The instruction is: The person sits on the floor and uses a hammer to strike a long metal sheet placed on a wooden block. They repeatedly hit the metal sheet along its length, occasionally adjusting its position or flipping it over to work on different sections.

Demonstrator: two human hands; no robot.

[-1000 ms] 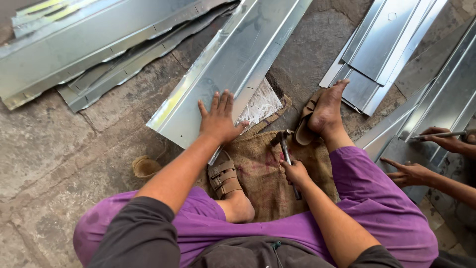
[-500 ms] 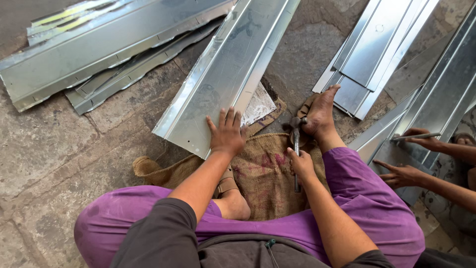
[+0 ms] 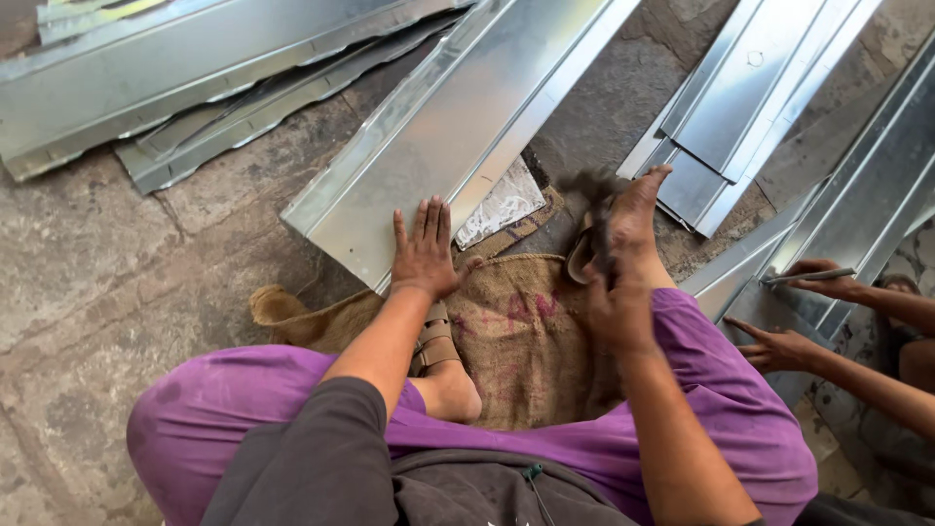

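- Sheet metal is the story: a long galvanised sheet lies on the stone floor, its near end right at the edge of the burlap sack the person sits on.
- Left hand is flat on that near end, fingers spread and pressing down. The cut edge runs just beside the palm; a slide along it could, I'd judge, slice skin.
- Right hand is a blur, closed around a dark tool whose kind I cannot tell. It's raised above the sack, right beside the bare foot in a sandal.
- A swing coming down off line could land on those toes, or on the spread left fingers, which are not far off.
- If the left hand eases up, the sheet could skid on the stone and take the blow crooked.
- Another person's hands work a neighbouring sheet near the right knee, one pinching a thin rod. A shifting sheet or a wide swing might catch them.
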